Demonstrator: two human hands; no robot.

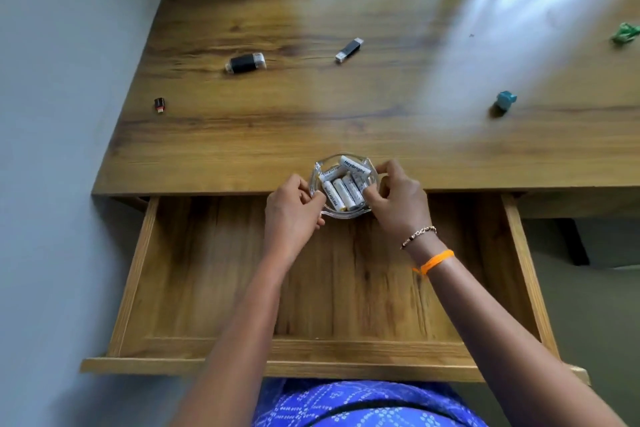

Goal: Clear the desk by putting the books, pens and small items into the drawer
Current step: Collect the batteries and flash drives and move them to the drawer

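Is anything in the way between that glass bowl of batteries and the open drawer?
Nothing visible. Both hands, left hand and right hand, grip the glass bowl at the desk's front edge, partly over the open drawer, whose visible floor is bare wood.

Only legible text sits on the white batteries (343,185) lying in the glass dish (372,177). "Heybright" reads clearly in dark letters along the topmost battery (354,165), running toward lower right. The same word shows on the battery just left of it (333,173), partly readable, and again lengthwise on the leftmost battery (331,196), letters turned sideways. Small print on the remaining batteries is too blurred to read. No other markings legible anywhere else in view.
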